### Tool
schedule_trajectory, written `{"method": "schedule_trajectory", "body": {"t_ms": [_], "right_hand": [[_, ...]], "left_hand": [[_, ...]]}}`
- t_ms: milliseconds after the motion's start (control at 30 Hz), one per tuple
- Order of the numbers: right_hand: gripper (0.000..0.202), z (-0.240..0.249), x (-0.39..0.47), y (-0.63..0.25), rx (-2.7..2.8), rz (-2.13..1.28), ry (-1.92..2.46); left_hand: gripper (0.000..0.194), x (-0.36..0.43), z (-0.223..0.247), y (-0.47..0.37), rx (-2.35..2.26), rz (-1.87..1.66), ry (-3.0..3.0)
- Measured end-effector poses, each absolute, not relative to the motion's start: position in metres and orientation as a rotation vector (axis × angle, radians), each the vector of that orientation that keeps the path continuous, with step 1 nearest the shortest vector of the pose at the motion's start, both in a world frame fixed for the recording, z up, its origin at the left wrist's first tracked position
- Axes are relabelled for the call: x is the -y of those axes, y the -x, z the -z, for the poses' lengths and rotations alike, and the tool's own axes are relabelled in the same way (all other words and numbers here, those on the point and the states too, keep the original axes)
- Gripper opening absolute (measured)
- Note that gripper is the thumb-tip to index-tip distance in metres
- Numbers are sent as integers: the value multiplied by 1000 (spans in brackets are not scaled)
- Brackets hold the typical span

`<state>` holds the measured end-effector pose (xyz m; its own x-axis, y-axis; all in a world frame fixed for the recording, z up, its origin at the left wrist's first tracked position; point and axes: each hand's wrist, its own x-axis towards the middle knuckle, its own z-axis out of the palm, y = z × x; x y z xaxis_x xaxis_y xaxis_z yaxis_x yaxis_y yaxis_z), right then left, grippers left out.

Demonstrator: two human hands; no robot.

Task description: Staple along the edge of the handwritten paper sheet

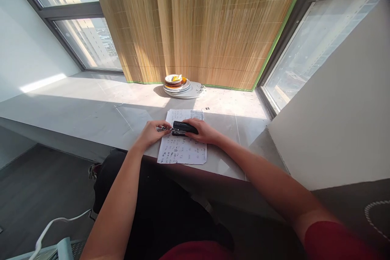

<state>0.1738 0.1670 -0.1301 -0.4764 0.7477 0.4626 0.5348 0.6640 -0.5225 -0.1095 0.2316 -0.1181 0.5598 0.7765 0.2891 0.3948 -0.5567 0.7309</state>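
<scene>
A black stapler (180,125) lies on its side or tilted above a handwritten sheet of paper (183,153), its front end pointing left. My right hand (201,130) is wrapped round the stapler's rear half. At the front end, my left hand (154,133) pinches a thin metal piece (166,129) between thumb and fingers. That piece reaches to the stapler's open front; whether it is a part of the stapler or a strip of staples is too small to tell. The paper lies flat on the pale tiled sill under both hands.
A stack of plates and bowls (179,85) stands at the back of the sill (128,107), before a bamboo blind (207,28). Two tiny dark bits (207,108) lie beyond the paper. A white wall (338,101) bounds the right side. A white cable (57,220) hangs at lower left.
</scene>
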Motion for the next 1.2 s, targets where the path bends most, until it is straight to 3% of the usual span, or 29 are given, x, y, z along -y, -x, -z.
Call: {"method": "schedule_trajectory", "body": {"t_ms": [400, 567, 967, 1200], "right_hand": [[31, 132, -170, -187, 1969, -572, 1069], [31, 128, -168, -185, 1999, -646, 947], [30, 130, -162, -164, 2037, -590, 974], [27, 126, -158, -157, 2130, -551, 1007]], "left_hand": [[34, -233, 111, 125, -750, -706, -2176], [21, -227, 111, 114, -631, -800, -2237], [11, -222, 112, 103, -847, -846, -2359], [19, -232, 105, 111, -1046, -1136, -2314]]}}
